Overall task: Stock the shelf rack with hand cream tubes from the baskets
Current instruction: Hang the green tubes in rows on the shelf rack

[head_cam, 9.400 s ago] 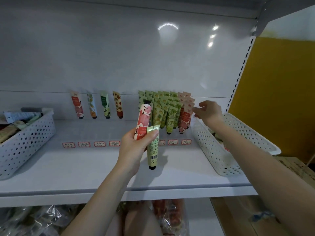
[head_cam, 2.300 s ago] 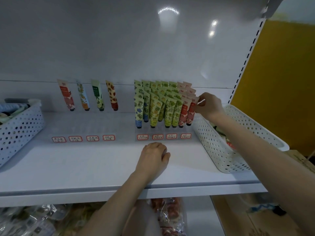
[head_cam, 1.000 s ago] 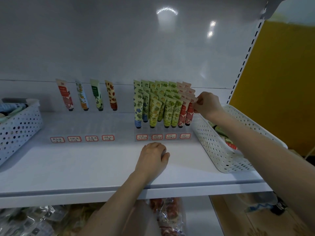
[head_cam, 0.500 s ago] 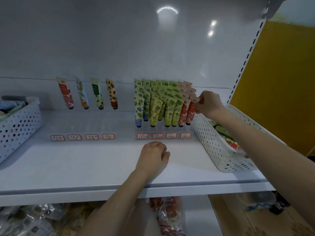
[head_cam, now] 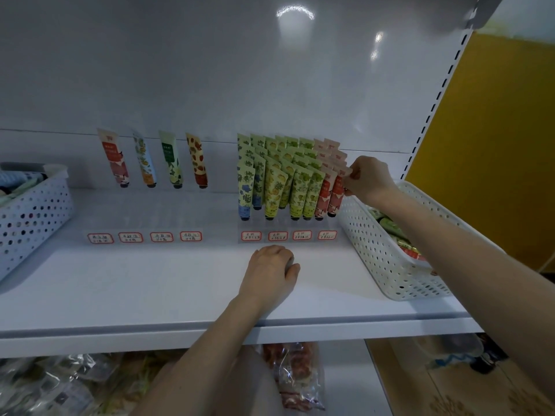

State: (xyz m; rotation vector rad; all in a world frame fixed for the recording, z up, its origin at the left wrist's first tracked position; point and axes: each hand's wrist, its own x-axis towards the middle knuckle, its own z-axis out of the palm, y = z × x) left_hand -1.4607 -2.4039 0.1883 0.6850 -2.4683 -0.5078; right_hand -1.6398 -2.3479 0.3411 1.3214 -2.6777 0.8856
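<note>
A clear rack (head_cam: pixel 288 226) on the white shelf (head_cam: pixel 150 283) holds several rows of green, yellow and pink hand cream tubes. My right hand (head_cam: pixel 368 178) pinches the top of the front pink tube (head_cam: pixel 335 195) in the rightmost row. My left hand (head_cam: pixel 270 273) rests on the shelf in front of the rack, fingers curled under, holding nothing that I can see. A second rack section to the left carries single tubes, among them a red one (head_cam: pixel 114 159) and a green one (head_cam: pixel 170 159). The right white basket (head_cam: pixel 381 244) has more tubes inside.
A second perforated white basket (head_cam: pixel 33 217) with tubes stands at the left end of the shelf. Price labels (head_cam: pixel 144 237) line the rack fronts. Plastic-wrapped goods (head_cam: pixel 294 373) lie on the lower level. A yellow wall (head_cam: pixel 492 130) is to the right.
Earlier my left hand held two tubes above the shelf; now it rests on the shelf without them. My right hand has stayed at the pink row, with only slight finger movement.
</note>
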